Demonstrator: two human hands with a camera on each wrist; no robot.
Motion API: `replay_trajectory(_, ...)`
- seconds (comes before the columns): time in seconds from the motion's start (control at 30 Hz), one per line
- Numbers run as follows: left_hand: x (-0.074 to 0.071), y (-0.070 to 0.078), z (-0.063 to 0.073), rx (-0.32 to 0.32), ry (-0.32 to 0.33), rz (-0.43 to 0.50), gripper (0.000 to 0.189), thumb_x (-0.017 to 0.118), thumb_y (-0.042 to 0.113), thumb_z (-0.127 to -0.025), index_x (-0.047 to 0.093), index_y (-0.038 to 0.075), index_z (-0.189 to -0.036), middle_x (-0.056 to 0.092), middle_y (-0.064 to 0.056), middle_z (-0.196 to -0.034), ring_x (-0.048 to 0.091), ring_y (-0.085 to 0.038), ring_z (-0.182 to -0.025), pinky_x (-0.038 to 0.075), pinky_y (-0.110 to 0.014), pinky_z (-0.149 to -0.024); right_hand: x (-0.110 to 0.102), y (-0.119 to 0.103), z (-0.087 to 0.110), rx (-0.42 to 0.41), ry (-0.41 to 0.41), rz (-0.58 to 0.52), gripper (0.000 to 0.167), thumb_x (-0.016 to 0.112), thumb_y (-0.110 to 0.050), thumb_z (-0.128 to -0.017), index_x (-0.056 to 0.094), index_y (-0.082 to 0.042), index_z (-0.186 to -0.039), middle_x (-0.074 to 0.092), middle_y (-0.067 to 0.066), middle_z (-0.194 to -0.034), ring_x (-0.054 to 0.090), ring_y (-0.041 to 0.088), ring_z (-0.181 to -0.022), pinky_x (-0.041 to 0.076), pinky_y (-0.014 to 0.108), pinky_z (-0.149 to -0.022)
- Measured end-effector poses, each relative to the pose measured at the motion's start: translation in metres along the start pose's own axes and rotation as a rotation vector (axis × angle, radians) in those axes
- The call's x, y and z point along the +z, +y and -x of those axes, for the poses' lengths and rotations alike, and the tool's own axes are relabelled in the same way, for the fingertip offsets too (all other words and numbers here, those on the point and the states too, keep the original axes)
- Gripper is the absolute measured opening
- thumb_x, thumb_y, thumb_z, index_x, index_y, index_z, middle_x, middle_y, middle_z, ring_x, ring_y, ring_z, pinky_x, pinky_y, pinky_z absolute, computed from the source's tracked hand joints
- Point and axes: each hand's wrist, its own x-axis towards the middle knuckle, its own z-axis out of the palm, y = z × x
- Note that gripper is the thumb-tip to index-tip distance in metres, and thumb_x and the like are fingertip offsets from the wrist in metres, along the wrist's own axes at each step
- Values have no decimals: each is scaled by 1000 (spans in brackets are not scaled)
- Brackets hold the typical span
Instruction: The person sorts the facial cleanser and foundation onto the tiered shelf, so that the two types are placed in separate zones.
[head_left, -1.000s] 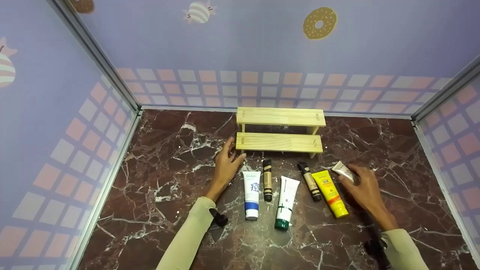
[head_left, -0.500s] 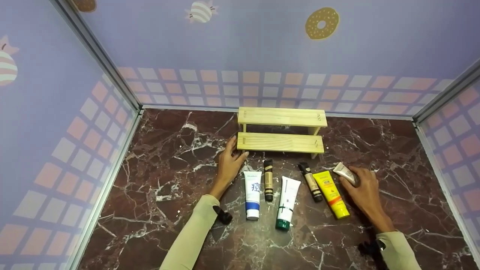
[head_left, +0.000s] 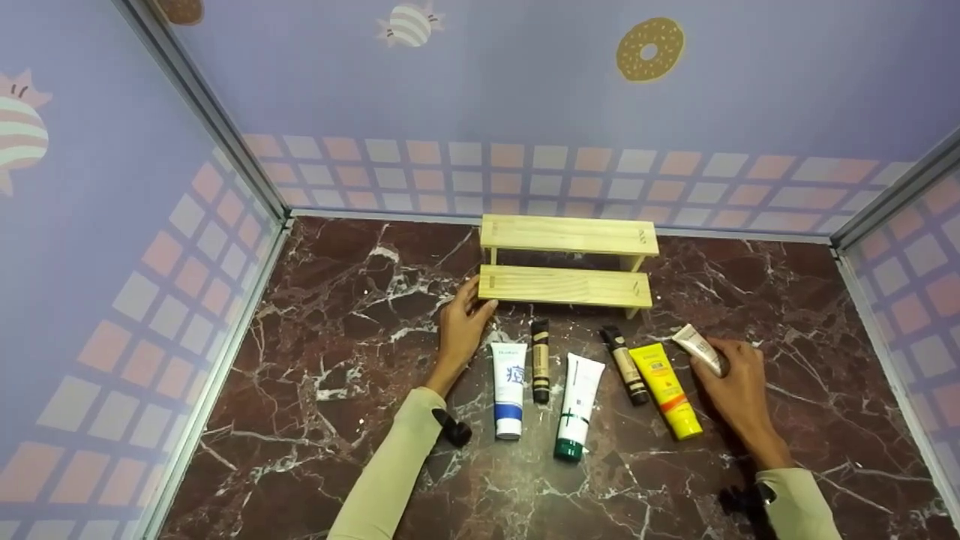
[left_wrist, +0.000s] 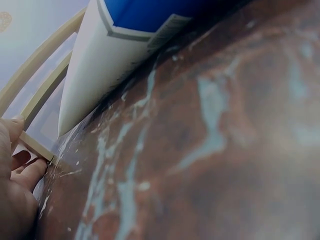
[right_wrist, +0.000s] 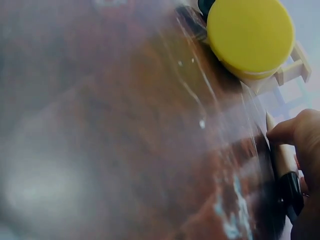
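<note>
At the left end of a two-step wooden rack (head_left: pixel 564 286), my left hand (head_left: pixel 459 330) holds the lower step's end between thumb and fingers. The left wrist view shows those fingers (left_wrist: pixel 30 172) low at the rack's leg. On the right, my right hand (head_left: pixel 742 382) grips a small pale tube (head_left: pixel 694 343) between thumb and fingers. Its black cap (right_wrist: pixel 291 187) shows in the right wrist view; in the head view the hand hides that end. Beside it lies a yellow tube (head_left: pixel 667 390) with an orange stripe.
A white-and-blue tube (head_left: pixel 508 390), a white tube with a green cap (head_left: pixel 580 405) and two slim black-and-beige tubes, one left (head_left: pixel 540 360) and one right (head_left: pixel 624 365), lie before the rack. Purple patterned walls (head_left: pixel 525 82) enclose the dark marbled tabletop (head_left: pixel 337 450).
The head view has shifted slightly, so everything sits a little further right. Both hands keep their places at the rack and the small tube.
</note>
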Motion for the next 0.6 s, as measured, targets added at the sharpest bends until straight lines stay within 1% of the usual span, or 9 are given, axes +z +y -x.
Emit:
replay_trajectory(0.17, 3, -3, -1, -14, 28, 43, 52, 80, 3, -101, 65, -3, -150, 72, -26, -138, 71, -37, -130, 59, -46, -110, -2, -1, 1, 28, 17, 13, 40, 89, 4, -85, 75, 14, -121, 66, 35, -110, 52, 50, -102, 35, 50, -84)
replay_trajectory(0.27, 3, -5, -2, -17, 31, 43, 50, 80, 4, -101, 66, -2, -149, 74, -25, -135, 72, -35, -129, 60, -44, -109, -3, -3, 1, 49, 16, 13, 40, 89, 4, -85, 74, 14, -121, 65, 35, -110, 52, 49, -102, 35, 49, -83)
replay_trajectory(0.33, 1, -5, -2, -26, 19, 38, 50, 79, 5, -102, 66, -1, -150, 74, -24, -136, 73, -33, -128, 60, -40, -108, -4, -5, 1, 65, 14, 10, 40, 88, 4, -86, 74, 15, -121, 66, 35, -110, 52, 49, -102, 35, 50, -83)
replay_trajectory(0.4, 0, -5, -2, -33, 10, 29, 50, 78, 6, -103, 65, 1, -151, 74, -23, -136, 73, -32, -129, 60, -39, -108, -3, -7, 1, 81, 13, 9, 40, 89, 3, -86, 74, 15, -122, 67, 35, -110, 52, 48, -102, 35, 50, -84)
replay_trajectory(0.53, -4, -5, -1, -49, 1, 13, 52, 77, 8, -105, 63, 4, -155, 72, -23, -141, 70, -32, -133, 58, -39, -111, -2, -11, -1, 106, 8, -3, 42, 89, 1, -87, 74, 14, -124, 67, 36, -113, 53, 47, -102, 35, 50, -85)
replay_trajectory(0.6, -7, -6, -1, -49, -1, 10, 54, 76, 9, -105, 61, 4, -157, 70, -23, -144, 69, -32, -135, 57, -39, -113, -1, -14, -2, 112, 8, -16, 42, 89, 1, -88, 73, 14, -124, 68, 36, -114, 54, 47, -102, 36, 50, -87)
